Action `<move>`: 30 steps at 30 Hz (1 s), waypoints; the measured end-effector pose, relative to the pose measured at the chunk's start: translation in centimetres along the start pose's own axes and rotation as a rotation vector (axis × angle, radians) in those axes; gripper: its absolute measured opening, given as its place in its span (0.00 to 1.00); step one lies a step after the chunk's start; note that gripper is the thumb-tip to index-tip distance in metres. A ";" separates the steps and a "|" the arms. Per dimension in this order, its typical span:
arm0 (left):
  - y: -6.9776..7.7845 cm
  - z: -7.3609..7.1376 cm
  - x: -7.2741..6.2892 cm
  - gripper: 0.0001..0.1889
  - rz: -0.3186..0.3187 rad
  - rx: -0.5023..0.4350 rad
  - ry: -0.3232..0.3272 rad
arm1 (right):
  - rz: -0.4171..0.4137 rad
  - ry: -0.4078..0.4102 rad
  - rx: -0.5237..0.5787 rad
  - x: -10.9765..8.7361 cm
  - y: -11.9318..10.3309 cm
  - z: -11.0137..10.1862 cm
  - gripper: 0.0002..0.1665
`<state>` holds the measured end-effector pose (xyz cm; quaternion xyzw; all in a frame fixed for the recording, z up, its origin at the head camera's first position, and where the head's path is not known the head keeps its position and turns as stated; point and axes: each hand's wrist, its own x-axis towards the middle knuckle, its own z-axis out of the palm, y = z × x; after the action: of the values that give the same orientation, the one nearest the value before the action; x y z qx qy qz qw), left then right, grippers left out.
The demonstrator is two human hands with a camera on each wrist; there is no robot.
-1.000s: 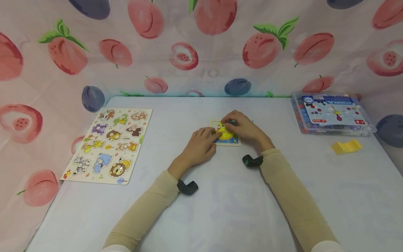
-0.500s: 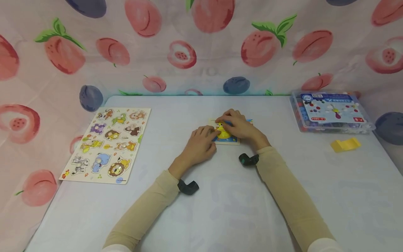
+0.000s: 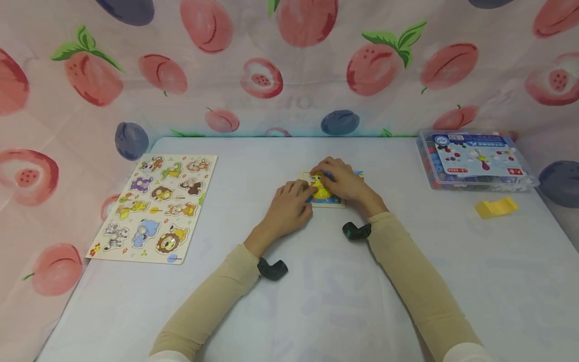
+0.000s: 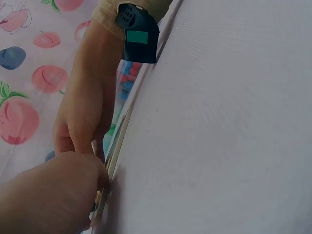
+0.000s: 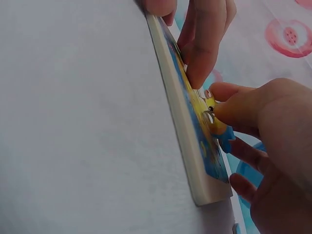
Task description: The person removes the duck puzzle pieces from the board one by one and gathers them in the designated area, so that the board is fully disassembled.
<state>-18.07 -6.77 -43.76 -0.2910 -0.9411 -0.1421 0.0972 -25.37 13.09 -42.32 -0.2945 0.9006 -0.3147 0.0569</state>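
Note:
A small wooden puzzle board [image 3: 334,205] with a yellow animal picture on blue lies at mid-table. My left hand [image 3: 286,210] grips its left end. The left index finger [image 5: 201,66] presses on the picture, with the thumb at the board's corner. My right hand [image 3: 345,182] is over the board's right half, and its thumb and finger pinch a yellow and blue puzzle piece [image 5: 220,127] with a printed eye. This piece touches the board's face and stands slightly raised and tilted. In the left wrist view the hands mostly hide the board.
A large animal puzzle board [image 3: 156,203] lies on the left. At the back right stands a clear plastic box [image 3: 479,158] with a printed label and small coloured parts. A yellow block [image 3: 496,207] lies in front of it. Behind the table hangs a fruit-patterned cloth [image 3: 289,100].
My right hand has shifted slightly left over the small board and covers more of the yellow picture's top. In the last half second both hands have hardly moved.

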 end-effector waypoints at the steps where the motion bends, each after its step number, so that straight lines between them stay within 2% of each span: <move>1: 0.0 0.0 0.0 0.22 0.001 -0.001 -0.003 | -0.002 0.009 0.002 0.0 0.0 0.0 0.16; 7: 0.1 0.0 0.1 0.22 0.006 0.000 -0.018 | 0.010 0.041 0.075 -0.2 -0.2 0.1 0.17; 11: 0.1 -0.1 0.1 0.22 0.006 0.001 -0.021 | 0.052 0.056 0.131 -0.2 -0.4 0.1 0.21; 17: 0.0 0.0 -0.1 0.22 -0.003 -0.017 -0.029 | 0.119 0.095 0.140 -0.1 -0.4 0.2 0.14; 22: -0.1 0.2 -0.2 0.22 -0.011 -0.028 -0.031 | 0.162 0.135 0.195 -0.2 -0.4 0.1 0.11; 26: -0.2 0.2 -0.1 0.22 -0.012 -0.028 -0.025 | 0.204 0.129 0.254 -0.4 -0.2 -0.4 0.10; 30: -0.1 0.1 0.0 0.22 -0.005 -0.016 -0.028 | 0.226 0.111 0.251 -0.8 0.1 -0.9 0.11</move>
<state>-18.15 -6.82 -43.92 -0.2915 -0.9419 -0.1459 0.0811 -25.06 14.10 -41.70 -0.1642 0.8834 -0.4319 0.0782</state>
